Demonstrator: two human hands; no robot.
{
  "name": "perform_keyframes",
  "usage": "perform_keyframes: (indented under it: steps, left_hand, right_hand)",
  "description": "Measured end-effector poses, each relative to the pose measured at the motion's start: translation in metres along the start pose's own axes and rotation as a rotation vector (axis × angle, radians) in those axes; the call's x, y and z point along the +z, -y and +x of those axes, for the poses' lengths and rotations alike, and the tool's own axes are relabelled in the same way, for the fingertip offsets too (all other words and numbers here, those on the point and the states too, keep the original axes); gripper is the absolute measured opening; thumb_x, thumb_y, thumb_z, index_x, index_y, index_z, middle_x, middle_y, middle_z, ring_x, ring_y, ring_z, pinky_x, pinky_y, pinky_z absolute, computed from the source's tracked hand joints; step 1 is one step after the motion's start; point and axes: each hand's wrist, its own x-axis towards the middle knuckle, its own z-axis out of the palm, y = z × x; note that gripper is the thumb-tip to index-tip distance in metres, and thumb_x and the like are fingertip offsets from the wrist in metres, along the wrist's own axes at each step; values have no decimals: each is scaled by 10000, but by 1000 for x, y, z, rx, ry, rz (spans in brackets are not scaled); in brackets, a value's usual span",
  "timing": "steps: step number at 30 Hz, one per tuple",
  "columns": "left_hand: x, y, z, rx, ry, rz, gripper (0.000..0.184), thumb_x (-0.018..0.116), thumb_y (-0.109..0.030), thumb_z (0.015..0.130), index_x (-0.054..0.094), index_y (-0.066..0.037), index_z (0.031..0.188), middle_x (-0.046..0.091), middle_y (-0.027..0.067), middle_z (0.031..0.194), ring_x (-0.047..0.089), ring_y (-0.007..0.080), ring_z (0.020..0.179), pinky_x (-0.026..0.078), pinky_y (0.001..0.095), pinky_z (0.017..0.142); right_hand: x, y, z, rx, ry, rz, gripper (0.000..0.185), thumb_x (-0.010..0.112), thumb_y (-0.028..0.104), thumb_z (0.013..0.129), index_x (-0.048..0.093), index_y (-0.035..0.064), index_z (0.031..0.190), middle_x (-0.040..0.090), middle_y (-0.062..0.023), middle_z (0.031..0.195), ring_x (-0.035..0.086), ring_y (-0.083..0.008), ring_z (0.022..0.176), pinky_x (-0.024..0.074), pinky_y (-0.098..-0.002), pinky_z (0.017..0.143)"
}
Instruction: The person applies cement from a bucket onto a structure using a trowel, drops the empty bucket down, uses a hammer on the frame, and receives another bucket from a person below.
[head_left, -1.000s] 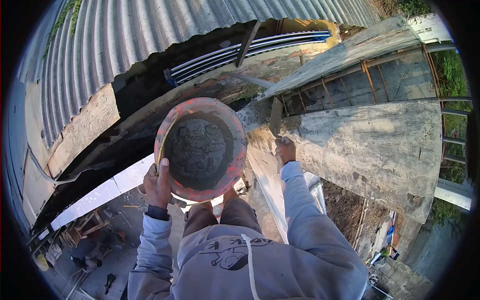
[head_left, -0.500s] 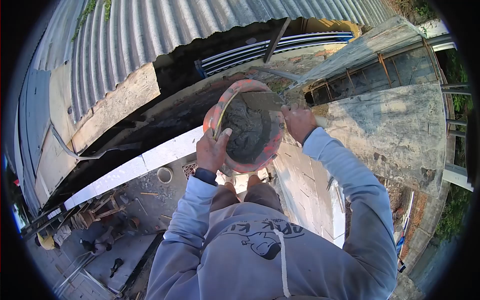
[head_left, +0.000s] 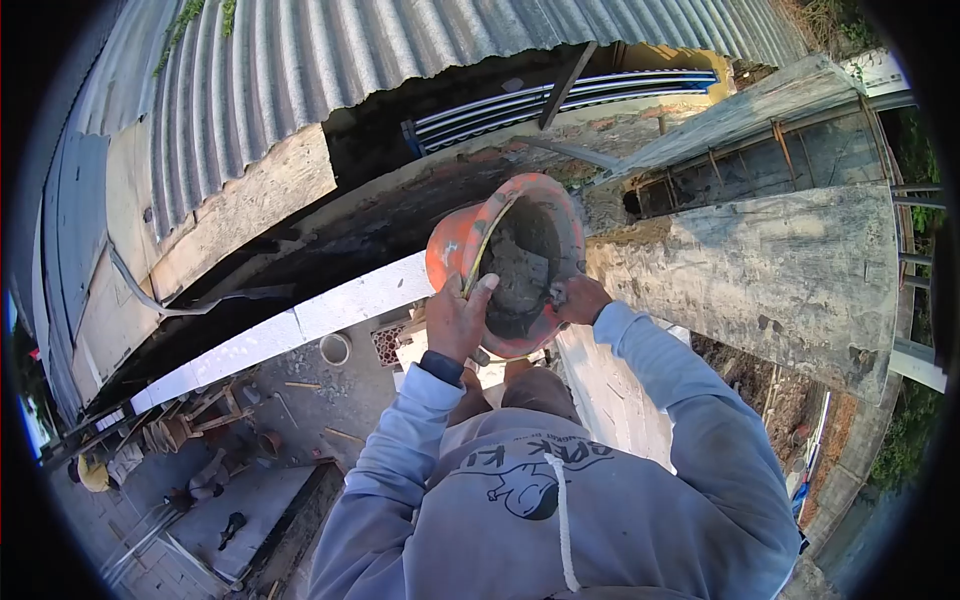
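Note:
An orange-red bucket (head_left: 455, 245) smeared with grey is tilted in front of my body, its mouth toward the right. Wet grey mortar (head_left: 518, 270) lies inside it. My left hand (head_left: 460, 318) grips the bucket's left rim and the thin yellowish handle, thumb on top. At the right rim, my right hand (head_left: 580, 299) is closed round the trowel's handle; the blade reaches into the bucket and is mostly lost against the mortar.
Corrugated roofing (head_left: 300, 70) spans the upper left. To the right are formwork boards (head_left: 780, 270) beside a trench with rusty rebar (head_left: 785, 150). Far below, a person (head_left: 207, 478) is near a grey slab (head_left: 245, 515). A round pot (head_left: 336, 348) stands on the lower ground.
My right hand has moved from the formwork into the bucket with the trowel, whose blade has dipped into the mortar. The bucket has tipped further, showing its orange outer side.

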Motion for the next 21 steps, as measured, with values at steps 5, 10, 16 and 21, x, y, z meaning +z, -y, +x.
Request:
perform_keyframes:
  steps: [5, 10, 16, 21]
  left_hand:
    - [-8, 8, -1, 1, -71, -12, 568, 549, -531, 865, 581, 36, 836, 574, 182, 647, 576, 316, 626, 438, 392, 599]
    - [-22, 16, 8, -26, -100, -3, 631, 450, -572, 902, 549, 40, 782, 547, 199, 646, 541, 347, 624, 416, 423, 603]
    - [-16, 17, 10, 67, -156, -7, 608, 450, -538, 920, 531, 37, 739, 513, 171, 623, 502, 279, 594, 388, 390, 572]
    - [-35, 45, 19, 14, -111, -93, 562, 492, -513, 919, 571, 24, 772, 516, 66, 600, 454, 142, 581, 388, 317, 540]
  right_hand:
    - [-36, 29, -18, 82, 106, 191, 261, 634, 298, 726, 651, 111, 908, 652, -159, 872, 614, -366, 870, 499, -442, 775]
    - [-55, 30, -39, 80, -3, 332, 248, 653, 265, 736, 645, 91, 912, 648, -187, 809, 625, -374, 774, 497, -444, 698]
    - [-101, 34, -65, 185, 35, 347, 301, 690, 274, 739, 626, 39, 916, 640, -196, 777, 616, -371, 718, 488, -423, 664]
    - [-114, 17, -103, 287, -2, 599, 278, 697, 233, 770, 591, 4, 886, 602, -127, 664, 594, -233, 551, 465, -376, 536]
